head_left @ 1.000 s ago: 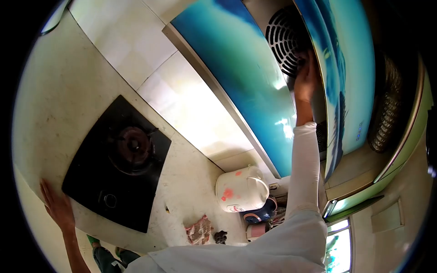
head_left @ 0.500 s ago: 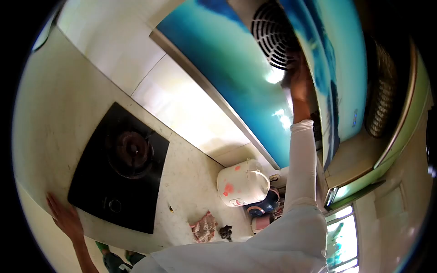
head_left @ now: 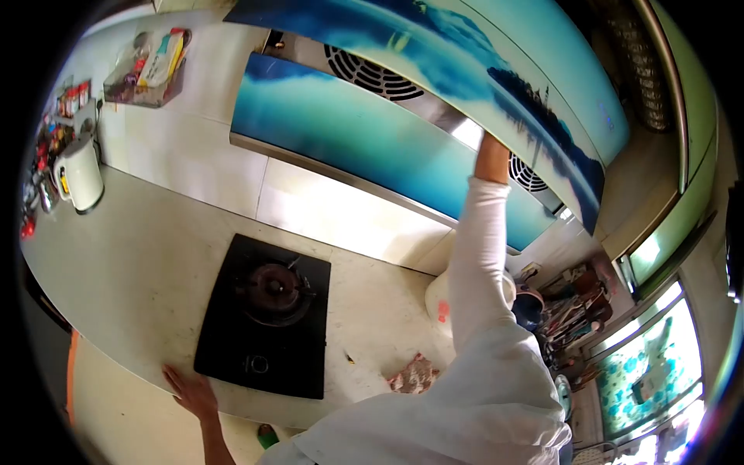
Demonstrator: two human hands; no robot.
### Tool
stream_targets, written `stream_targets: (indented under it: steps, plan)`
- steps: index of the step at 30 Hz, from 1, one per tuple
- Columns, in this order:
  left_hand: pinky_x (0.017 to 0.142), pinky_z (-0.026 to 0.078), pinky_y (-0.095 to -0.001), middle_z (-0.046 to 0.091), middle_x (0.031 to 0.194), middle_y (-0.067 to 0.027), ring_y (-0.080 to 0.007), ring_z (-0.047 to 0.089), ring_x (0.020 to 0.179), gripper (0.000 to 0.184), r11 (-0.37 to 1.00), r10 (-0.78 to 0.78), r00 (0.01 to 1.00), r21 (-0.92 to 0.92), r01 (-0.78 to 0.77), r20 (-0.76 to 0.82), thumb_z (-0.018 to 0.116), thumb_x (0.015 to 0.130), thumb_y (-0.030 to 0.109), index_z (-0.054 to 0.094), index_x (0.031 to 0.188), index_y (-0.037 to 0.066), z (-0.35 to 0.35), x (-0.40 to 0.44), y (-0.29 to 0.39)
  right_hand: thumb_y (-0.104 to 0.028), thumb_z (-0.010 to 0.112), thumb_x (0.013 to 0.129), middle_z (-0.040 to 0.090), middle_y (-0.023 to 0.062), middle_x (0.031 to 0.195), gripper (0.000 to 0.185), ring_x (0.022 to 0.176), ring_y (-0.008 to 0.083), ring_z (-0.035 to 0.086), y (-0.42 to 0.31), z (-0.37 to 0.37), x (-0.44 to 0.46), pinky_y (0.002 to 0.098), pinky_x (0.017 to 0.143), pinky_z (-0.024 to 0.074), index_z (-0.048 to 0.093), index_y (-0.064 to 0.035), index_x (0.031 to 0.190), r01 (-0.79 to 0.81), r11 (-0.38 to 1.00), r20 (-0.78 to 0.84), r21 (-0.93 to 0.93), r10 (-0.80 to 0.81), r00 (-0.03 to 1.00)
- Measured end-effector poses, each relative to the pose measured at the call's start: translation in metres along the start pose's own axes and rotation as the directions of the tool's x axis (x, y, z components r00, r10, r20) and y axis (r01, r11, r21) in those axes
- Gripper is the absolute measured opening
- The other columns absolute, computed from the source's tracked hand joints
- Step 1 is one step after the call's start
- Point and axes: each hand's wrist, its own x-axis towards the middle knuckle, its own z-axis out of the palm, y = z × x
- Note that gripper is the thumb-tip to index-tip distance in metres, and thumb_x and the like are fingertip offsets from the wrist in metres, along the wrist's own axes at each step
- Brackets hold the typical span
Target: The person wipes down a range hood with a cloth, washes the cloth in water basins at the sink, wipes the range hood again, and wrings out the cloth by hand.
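Note:
My left hand (head_left: 192, 394) rests on the front edge of the counter (head_left: 147, 248), fingers stretched out and holding nothing. Close to it lies a black single-burner gas stove (head_left: 302, 360) with a round burner (head_left: 275, 288). My right arm reaches up to a range hood with a blue-green landscape pattern (head_left: 349, 132). My right hand (head_left: 491, 149) is behind the hood's raised front panel (head_left: 457, 77); only the back of the hand and wrist show, so its fingers are hidden. Two round vent grilles lie inside, one grille (head_left: 372, 74) left of my hand and another grille (head_left: 527, 174) beside my wrist.
On the left stand a white electric kettle (head_left: 80, 174) and several jars. A wall basket (head_left: 147, 85) holds packets. A white bucket-like container (head_left: 440, 302) is partly behind my right sleeve, with a crumpled cloth (head_left: 415, 373) nearby. Utensils (head_left: 573, 310) crowd the right corner by a window.
My view has swung, bringing the kettle and wall basket into sight. My right hand has gone from near the left grille to deeper behind the front panel. My left hand stays on the counter edge.

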Motion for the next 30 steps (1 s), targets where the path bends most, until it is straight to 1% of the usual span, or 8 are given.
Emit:
stream_targets:
  steps: [2,4,6,12,18,23,26,30]
  plan:
    - [0.093,0.027,-0.0492,0.013,0.139,-0.0057,-0.023,0.017,0.126,0.065,0.996,0.077,0.996,-0.034,-0.078,-0.046,0.046,0.079,0.029,0.015,0.132,0.006,0.012,0.0,-0.01,-0.029,0.04,0.085,0.053,0.013,0.103,0.033,0.093,0.0241,0.05,0.015,0.003,-0.001,0.0371,0.087,0.0389,0.05,-0.0028,0.103,-0.032,0.998,-0.02,0.046,0.033,0.999]
    - [0.092,0.027,-0.0499,0.013,0.139,-0.006,-0.0225,0.016,0.127,0.066,0.997,0.063,0.997,-0.045,-0.065,-0.055,0.047,0.079,0.028,0.015,0.132,0.006,0.0,-0.004,-0.003,-0.029,0.04,0.085,0.053,0.013,0.103,0.033,0.092,0.024,0.05,0.024,0.006,0.0,0.0372,0.087,0.0389,0.05,-0.0028,0.103,-0.047,0.996,-0.034,0.075,0.049,0.998]
    - [0.092,0.027,-0.0512,0.013,0.139,-0.0061,-0.0222,0.014,0.127,0.067,0.999,0.032,0.999,-0.015,-0.032,0.038,0.048,0.078,0.028,0.015,0.132,0.005,-0.013,-0.005,0.006,-0.029,0.04,0.085,0.053,0.0129,0.102,0.033,0.092,0.024,0.05,0.034,0.009,-0.002,0.0372,0.087,0.0389,0.05,-0.0027,0.103,-0.056,0.995,-0.047,0.087,0.06,0.997]
    - [0.091,0.028,-0.0519,0.013,0.139,-0.0054,-0.0217,0.012,0.128,0.064,1.0,0.026,0.997,-0.004,-0.026,0.067,0.046,0.08,0.025,0.014,0.132,0.005,-0.018,-0.006,0.01,-0.028,0.041,0.085,0.054,0.0127,0.101,0.032,0.09,0.0239,0.051,0.065,0.015,-0.013,0.0373,0.087,0.039,0.05,-0.0027,0.102,-0.113,0.986,-0.065,0.12,0.122,0.99]
    - [0.091,0.028,-0.0521,0.013,0.139,-0.0063,-0.0213,0.012,0.128,0.065,1.0,-0.003,0.994,-0.019,0.006,0.107,0.047,0.079,0.023,0.014,0.132,0.004,-0.022,-0.004,0.011,-0.028,0.041,0.085,0.054,0.0125,0.1,0.032,0.089,0.0238,0.051,0.055,0.02,0.0,0.0375,0.087,0.039,0.05,-0.0027,0.101,-0.098,0.988,-0.071,0.122,0.107,0.992]
    - [0.091,0.028,-0.0515,0.013,0.139,-0.0071,-0.0214,0.01,0.128,0.066,1.0,0.007,0.992,-0.009,-0.006,0.126,0.048,0.078,0.022,0.014,0.132,0.003,-0.025,-0.003,0.009,-0.028,0.042,0.084,0.054,0.0124,0.099,0.031,0.088,0.0237,0.051,0.063,0.03,0.026,0.0376,0.087,0.039,0.05,-0.0027,0.101,-0.086,0.978,-0.042,0.188,0.096,0.994]
    - [0.093,0.026,-0.0508,0.012,0.139,-0.0078,-0.022,0.01,0.128,0.067,1.0,-0.005,0.991,-0.007,0.006,0.137,0.049,0.077,0.022,0.014,0.131,0.002,-0.029,-0.002,0.01,-0.027,0.042,0.084,0.055,0.0123,0.098,0.031,0.088,0.0236,0.052,0.092,0.044,0.035,0.0376,0.087,0.039,0.051,-0.0027,0.1,-0.135,0.953,0.006,0.27,0.139,0.99]
    - [0.095,0.023,-0.0507,0.012,0.139,-0.0082,-0.0225,0.011,0.128,0.069,0.997,0.005,0.99,-0.08,0.006,0.143,0.05,0.076,0.021,0.015,0.131,0.001,-0.039,-0.003,0.016,-0.027,0.042,0.084,0.055,0.0122,0.097,0.03,0.087,0.0235,0.052,0.139,0.06,0.048,0.0377,0.087,0.039,0.051,-0.0027,0.1,-0.223,0.898,0.066,0.38,0.214,0.975]
